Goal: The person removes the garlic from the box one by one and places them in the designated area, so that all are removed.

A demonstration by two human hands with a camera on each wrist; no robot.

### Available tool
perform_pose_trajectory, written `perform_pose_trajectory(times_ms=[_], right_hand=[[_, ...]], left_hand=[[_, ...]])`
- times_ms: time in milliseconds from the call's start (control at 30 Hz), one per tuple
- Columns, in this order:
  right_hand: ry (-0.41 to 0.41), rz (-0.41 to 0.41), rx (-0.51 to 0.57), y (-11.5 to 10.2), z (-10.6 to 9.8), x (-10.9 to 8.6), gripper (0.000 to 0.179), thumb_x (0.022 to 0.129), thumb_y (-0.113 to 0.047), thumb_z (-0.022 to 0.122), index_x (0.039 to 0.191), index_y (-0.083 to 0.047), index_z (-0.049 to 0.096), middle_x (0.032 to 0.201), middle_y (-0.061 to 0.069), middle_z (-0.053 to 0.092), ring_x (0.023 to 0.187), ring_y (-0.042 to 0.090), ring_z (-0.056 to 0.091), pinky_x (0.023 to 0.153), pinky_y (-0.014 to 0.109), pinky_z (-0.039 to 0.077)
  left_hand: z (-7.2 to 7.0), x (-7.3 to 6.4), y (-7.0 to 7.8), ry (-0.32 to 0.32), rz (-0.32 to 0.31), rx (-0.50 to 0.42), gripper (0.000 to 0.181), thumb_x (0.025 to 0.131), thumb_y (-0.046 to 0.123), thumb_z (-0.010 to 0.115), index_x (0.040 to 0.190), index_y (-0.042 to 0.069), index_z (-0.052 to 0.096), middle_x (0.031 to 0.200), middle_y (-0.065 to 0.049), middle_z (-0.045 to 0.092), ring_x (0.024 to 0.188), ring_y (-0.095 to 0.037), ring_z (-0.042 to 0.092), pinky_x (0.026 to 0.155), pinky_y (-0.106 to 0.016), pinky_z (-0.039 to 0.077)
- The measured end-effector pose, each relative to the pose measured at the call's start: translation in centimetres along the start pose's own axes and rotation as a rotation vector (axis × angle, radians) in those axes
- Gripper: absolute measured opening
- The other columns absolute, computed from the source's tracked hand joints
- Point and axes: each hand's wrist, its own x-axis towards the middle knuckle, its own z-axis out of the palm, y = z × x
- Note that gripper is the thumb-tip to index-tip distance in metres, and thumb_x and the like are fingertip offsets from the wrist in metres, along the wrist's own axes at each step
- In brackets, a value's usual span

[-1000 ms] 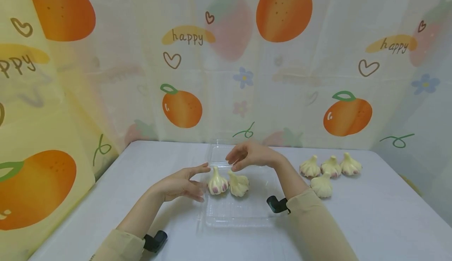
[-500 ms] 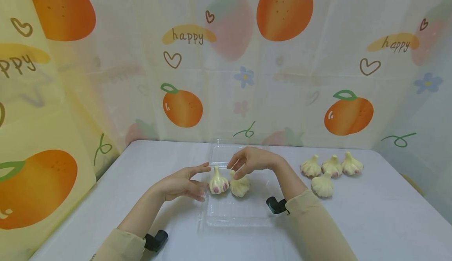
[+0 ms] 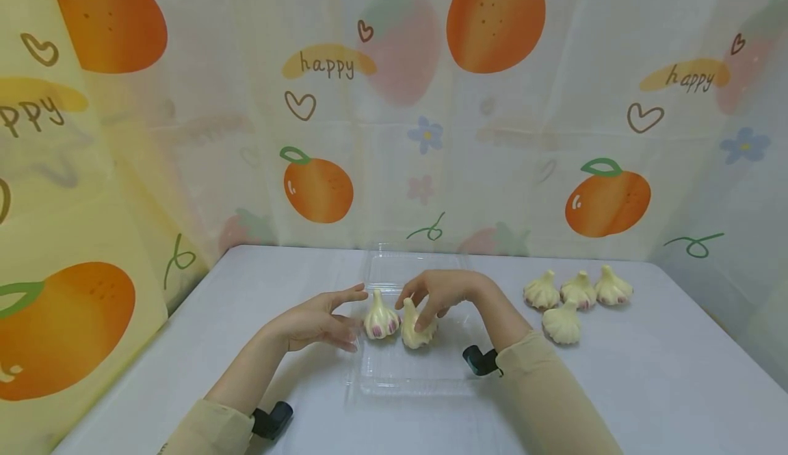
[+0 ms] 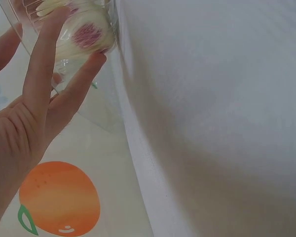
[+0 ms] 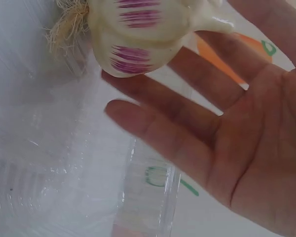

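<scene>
In the head view, two garlic bulbs, a left one (image 3: 380, 319) and a right one (image 3: 411, 333), sit side by side in an open clear plastic container (image 3: 425, 385). My right hand (image 3: 446, 289) reaches over the container and grips the right bulb between thumb and fingers. The right wrist view shows that bulb (image 5: 138, 34) up close, with purple streaks and dry roots, its stem toward the palm. My left hand (image 3: 317, 318) has its fingers spread at the container's left wall. Through that wall, the left wrist view shows the left bulb's purple patch (image 4: 87, 35).
Several more garlic bulbs (image 3: 569, 297) are grouped at the back right of the white table (image 3: 640, 366). The container's clear lid (image 3: 382, 267) lies folded back toward the fruit-printed curtain (image 3: 498, 133). Black wrist cameras sit at both cuffs.
My right hand has lowered from above the right bulb and closed its thumb and fingers on it. That bulb has shifted and turned slightly. The left hand stays in place.
</scene>
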Motion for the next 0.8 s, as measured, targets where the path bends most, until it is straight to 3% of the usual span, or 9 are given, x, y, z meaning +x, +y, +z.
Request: perform_pose_trajectory(times_ms=[333, 800], right_hand=[[-0.086, 0.051, -0.029, 0.12, 0.24, 0.11, 0.038, 0.077, -0.018, 0.081, 0.111, -0.028, 0.068, 0.116, 0.002, 0.069, 0.099, 0.015, 0.064, 0.082, 0.041, 0.061], [-0.097, 0.015, -0.004, 0.07, 0.88, -0.04, 0.036, 0.076, -0.01, 0.077, 0.108, -0.024, 0.069, 0.102, 0.0, 0.072, 0.085, 0.011, 0.066, 0.076, 0.029, 0.06]], left_hand=[[0.01, 0.01, 0.15, 0.008, -0.013, 0.019, 0.082, 0.084, -0.005, 0.065, 0.156, 0.005, 0.027, 0.17, -0.002, 0.003, 0.14, -0.036, 0.046, 0.089, -0.039, 0.062], [0.04, -0.12, -0.18, 0.009, 0.0, 0.023, 0.083, 0.083, -0.006, 0.065, 0.156, 0.003, 0.025, 0.17, -0.002, 0.003, 0.14, -0.036, 0.046, 0.089, -0.039, 0.062]])
